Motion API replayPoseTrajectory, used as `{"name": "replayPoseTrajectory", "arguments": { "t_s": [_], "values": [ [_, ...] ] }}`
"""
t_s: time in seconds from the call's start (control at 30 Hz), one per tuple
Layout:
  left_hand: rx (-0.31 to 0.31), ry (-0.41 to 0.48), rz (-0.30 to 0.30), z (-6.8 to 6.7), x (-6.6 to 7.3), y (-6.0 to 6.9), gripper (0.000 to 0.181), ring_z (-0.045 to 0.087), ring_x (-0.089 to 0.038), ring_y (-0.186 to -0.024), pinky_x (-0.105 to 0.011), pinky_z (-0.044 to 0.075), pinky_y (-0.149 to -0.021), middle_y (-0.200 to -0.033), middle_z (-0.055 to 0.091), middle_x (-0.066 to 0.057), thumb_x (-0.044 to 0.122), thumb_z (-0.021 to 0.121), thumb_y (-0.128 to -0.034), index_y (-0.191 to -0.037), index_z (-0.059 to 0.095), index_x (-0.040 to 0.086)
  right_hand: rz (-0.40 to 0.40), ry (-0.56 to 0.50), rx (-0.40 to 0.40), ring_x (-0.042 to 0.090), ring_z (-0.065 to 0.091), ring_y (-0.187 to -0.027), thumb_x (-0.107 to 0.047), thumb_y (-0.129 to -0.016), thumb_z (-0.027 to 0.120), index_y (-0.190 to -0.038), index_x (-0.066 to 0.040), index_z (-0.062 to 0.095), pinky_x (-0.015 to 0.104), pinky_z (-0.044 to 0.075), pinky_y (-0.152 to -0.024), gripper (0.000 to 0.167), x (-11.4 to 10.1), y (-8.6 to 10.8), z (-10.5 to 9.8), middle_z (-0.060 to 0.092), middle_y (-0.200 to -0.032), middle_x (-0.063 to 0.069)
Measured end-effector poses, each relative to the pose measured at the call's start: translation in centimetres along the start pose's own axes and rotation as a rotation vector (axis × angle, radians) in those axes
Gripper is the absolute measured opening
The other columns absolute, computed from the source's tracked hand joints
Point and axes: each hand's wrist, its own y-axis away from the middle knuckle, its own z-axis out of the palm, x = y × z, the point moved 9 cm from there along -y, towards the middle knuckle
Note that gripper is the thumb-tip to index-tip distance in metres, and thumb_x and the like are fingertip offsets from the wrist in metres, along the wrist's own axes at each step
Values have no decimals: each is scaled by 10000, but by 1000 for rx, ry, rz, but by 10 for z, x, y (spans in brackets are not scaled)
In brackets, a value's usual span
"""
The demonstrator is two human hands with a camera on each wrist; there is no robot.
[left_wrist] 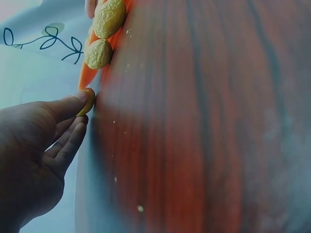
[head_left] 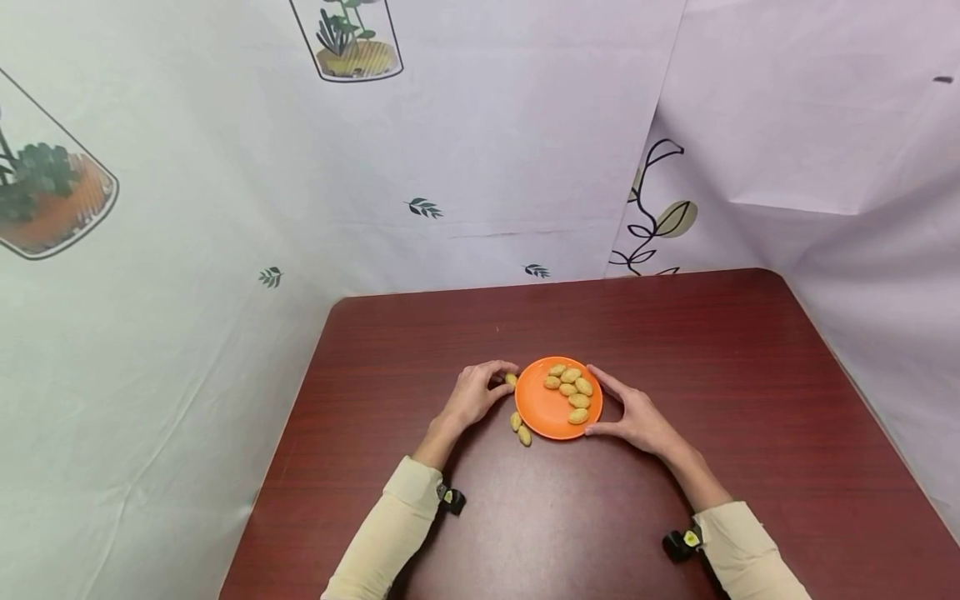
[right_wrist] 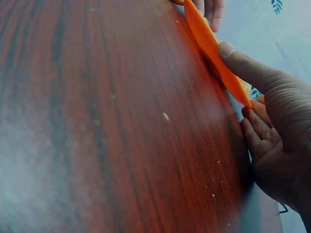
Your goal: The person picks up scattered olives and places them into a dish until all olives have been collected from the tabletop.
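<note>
An orange plate (head_left: 542,410) lies on the table with several wrinkled, yellow-brown oval pieces (head_left: 579,401) on it, mostly along its far and right parts. Just off the plate's left rim, my left hand (head_left: 470,395) pinches one more wrinkled oval piece (left_wrist: 90,101) between thumb and fingertips. My right hand (head_left: 637,419) holds the plate's right edge, its thumb on the near side and its fingers on the far side. Two loose oval pieces (head_left: 521,430) rest on the table by the plate's near left rim.
The dark red wooden table (head_left: 720,375) has light crumbs scattered on it. White cloth walls (head_left: 510,150) with printed plants stand behind it and at both sides. Each wrist wears a small black camera, one on the left (head_left: 452,500) and one on the right (head_left: 678,546).
</note>
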Motion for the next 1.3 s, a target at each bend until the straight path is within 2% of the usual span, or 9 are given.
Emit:
{"name": "replayPoseTrajectory", "arguments": {
  "t_s": [0.23,0.43,0.73,1.03,1.3],
  "values": [
    [34,12,10,-5,-2,3,229,740,-129,-941,-289,599,-864,-1101,791,3,200,832,-943,-1160,804,134,-2,-4,-3,423,417,-1496,-376,-796,959,-1660,-100,368,651,356,-1170,1083,-1,0,0,434,-1648,169],
    [60,-10,19,-8,-3,6,191,751,-105,-903,-283,607,-830,-1071,796,17,226,836,-937,-1116,825,159,-5,-7,-2,426,418,-1495,-362,-797,959,-1660,-98,370,650,355,-1170,1078,-3,0,0,435,-1646,175],
    [122,-21,-21,-18,-6,7,196,767,-111,-901,-333,619,-813,-1070,806,16,251,830,-940,-1116,837,164,-9,-6,2,432,423,-1490,-362,-792,963,-1657,-96,374,655,360,-1165,1080,-2,0,-1,438,-1643,181],
    [189,-21,-23,-24,5,1,183,767,-98,-854,-315,619,-775,-1032,807,24,242,851,-924,-1091,841,169,-13,-7,-1,420,422,-1494,-359,-789,965,-1655,-87,375,644,364,-1167,1082,-3,0,0,437,-1646,171],
    [211,-4,-8,-19,18,-8,161,778,-104,-863,-294,623,-779,-1013,811,6,245,846,-928,-1059,847,152,-6,6,-5,411,423,-1495,-358,-785,968,-1657,-96,375,631,367,-1172,1087,-3,0,0,437,-1647,168]
  ]
}}
